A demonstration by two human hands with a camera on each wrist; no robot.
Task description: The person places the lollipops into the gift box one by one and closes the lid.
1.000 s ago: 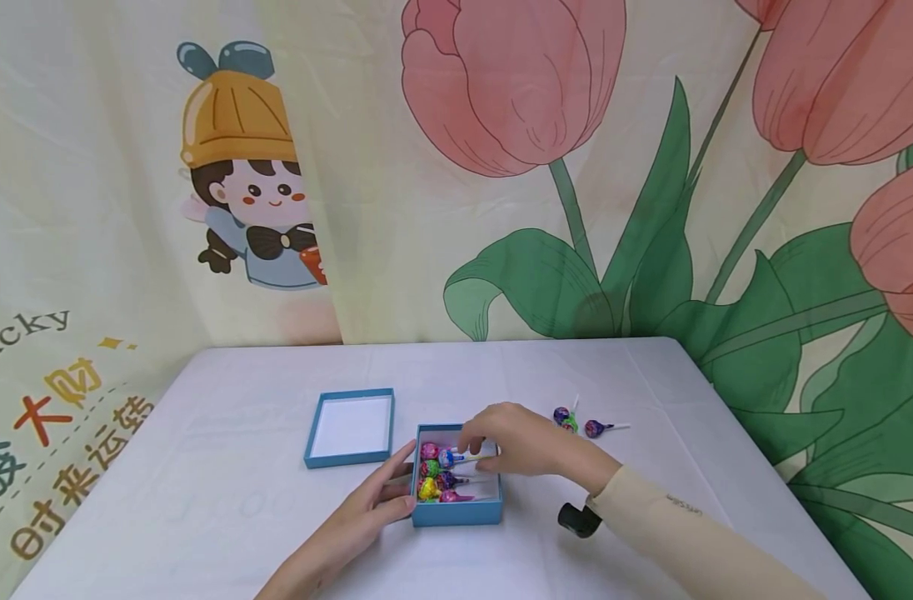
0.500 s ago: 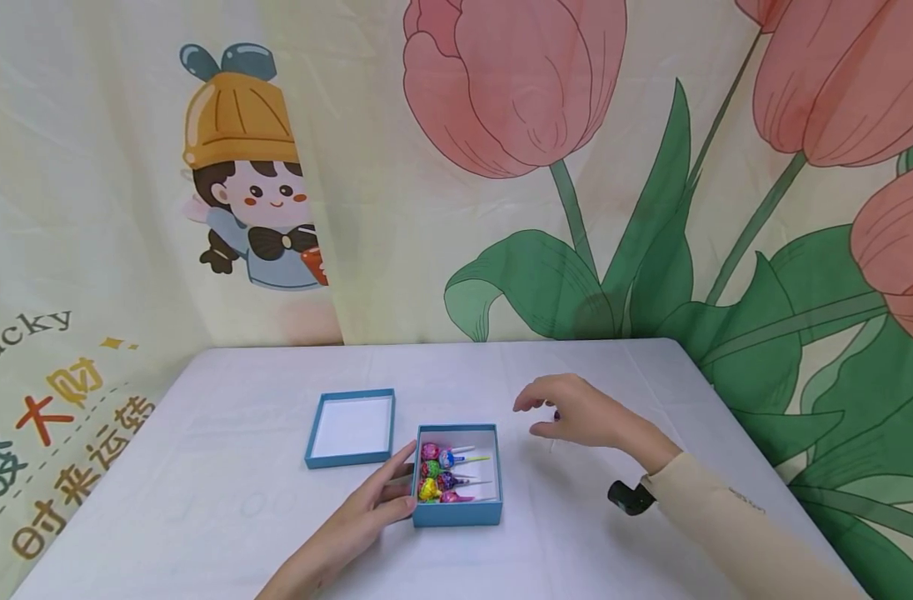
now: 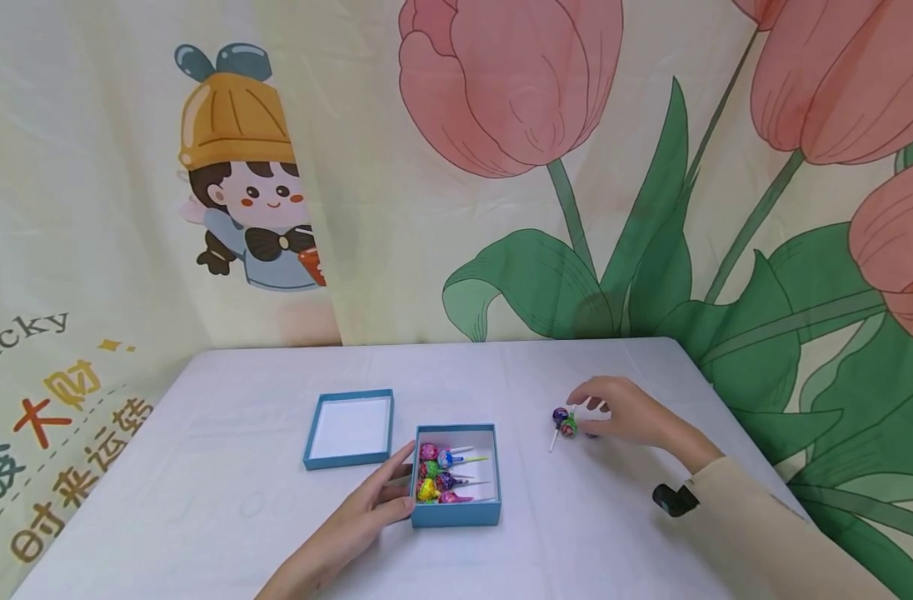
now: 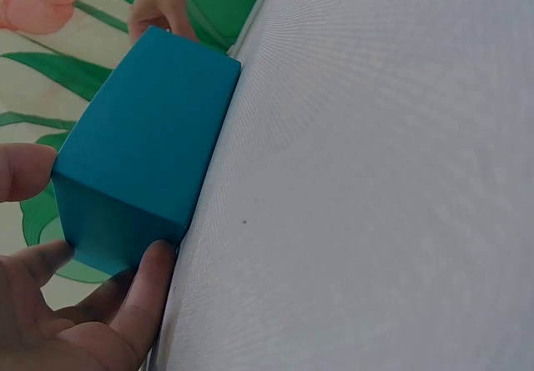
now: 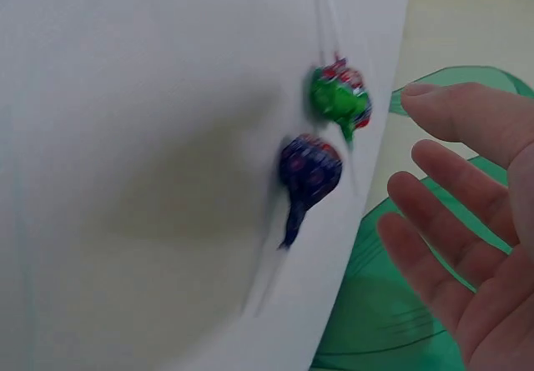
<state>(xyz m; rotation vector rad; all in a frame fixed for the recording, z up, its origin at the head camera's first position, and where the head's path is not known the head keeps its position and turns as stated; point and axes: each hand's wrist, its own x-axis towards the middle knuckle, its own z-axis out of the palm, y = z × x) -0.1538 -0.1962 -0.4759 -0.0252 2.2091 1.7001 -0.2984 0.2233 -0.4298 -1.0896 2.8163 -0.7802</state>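
A blue box [image 3: 456, 514] holds several wrapped lollipops [image 3: 430, 489], heads at its left side and sticks pointing right. The left hand [image 3: 366, 508] rests its fingertips and thumb against the box's left side; in the left wrist view that hand [image 4: 92, 321] touches the blue box [image 4: 150, 121] at its end and edges. Above the loose lollipops at the right, the right hand [image 3: 636, 417] hovers with nothing visible in its fingers. The right wrist view shows a green-and-red lollipop [image 5: 340, 96] and a dark purple lollipop [image 5: 310, 171] beside the parted fingers of the right hand [image 5: 476, 229].
A blue lid [image 3: 347, 461] with a white inside lies left of and behind the box on the white tablecloth [image 3: 202, 500]. A printed curtain [image 3: 381, 208] hangs behind the table. A black wrist device [image 3: 676, 500] sits at the right cuff.
The right hand has moved right, from over the box to the loose lollipops. A dark lollipop there now has its stick pointing toward the front. The left hand stays at the box.
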